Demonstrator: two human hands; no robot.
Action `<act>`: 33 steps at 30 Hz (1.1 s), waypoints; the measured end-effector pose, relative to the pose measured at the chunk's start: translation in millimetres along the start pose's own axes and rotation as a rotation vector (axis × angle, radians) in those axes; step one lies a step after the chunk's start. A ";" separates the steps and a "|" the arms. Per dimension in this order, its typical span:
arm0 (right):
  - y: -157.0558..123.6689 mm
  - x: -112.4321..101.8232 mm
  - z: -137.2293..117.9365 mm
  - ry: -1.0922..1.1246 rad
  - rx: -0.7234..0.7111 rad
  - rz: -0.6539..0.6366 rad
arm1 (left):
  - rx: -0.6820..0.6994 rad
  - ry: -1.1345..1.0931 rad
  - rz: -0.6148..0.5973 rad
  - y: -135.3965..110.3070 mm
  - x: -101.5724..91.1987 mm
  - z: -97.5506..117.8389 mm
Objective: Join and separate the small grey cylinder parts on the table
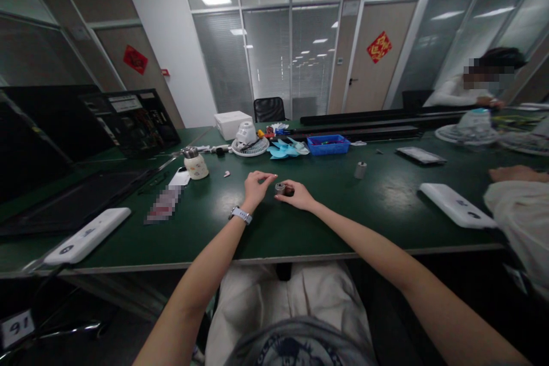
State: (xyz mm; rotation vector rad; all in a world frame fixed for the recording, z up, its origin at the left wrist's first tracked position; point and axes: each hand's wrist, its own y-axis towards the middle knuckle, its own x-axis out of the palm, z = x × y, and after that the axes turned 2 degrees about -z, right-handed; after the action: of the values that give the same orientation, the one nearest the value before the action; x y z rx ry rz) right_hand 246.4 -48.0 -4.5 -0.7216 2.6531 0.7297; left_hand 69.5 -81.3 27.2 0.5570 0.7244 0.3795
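My right hand (pixel 302 197) grips a small metal cylinder (pixel 280 189), possibly a motor part, between thumb and fingers just above the green table (pixel 326 229). Some of the cylinder is hidden by the fingers. To its left, my left hand (pixel 256 189) is closed in a pinch, fingertips close to the cylinder's top. Whatever the pinch holds, if anything, is too small to make out. A watch (pixel 241 215) is on my left wrist. Farther right, another metal cylinder (pixel 360 170) stands upright on the table.
Behind my hands are a fan base (pixel 246 138), light-blue fan blades (pixel 283 150), a blue tray (pixel 328 145) and a white box (pixel 233 124). A jar (pixel 195 164) stands left. White power-bank-like devices (pixel 88 235) lie on both sides. Co-workers sit at the right.
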 end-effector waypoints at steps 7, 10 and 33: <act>-2.7 -6.8 -1.2 -0.176 0.013 0.080 | -0.150 0.193 -0.326 -3.8 -5.2 -29.7; -2.6 -6.8 -0.7 -0.232 0.019 0.085 | -0.166 0.224 -0.345 -4.4 -4.1 -32.0; -65.4 -242.2 28.1 -0.785 0.921 0.696 | -0.265 0.151 -0.186 -5.1 -3.3 -29.1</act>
State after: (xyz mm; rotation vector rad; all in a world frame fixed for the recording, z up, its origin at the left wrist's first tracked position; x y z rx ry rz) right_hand 486.8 12.4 43.5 0.6316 2.0597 -0.1436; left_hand 47.3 -77.0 7.9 0.2097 0.8489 0.3394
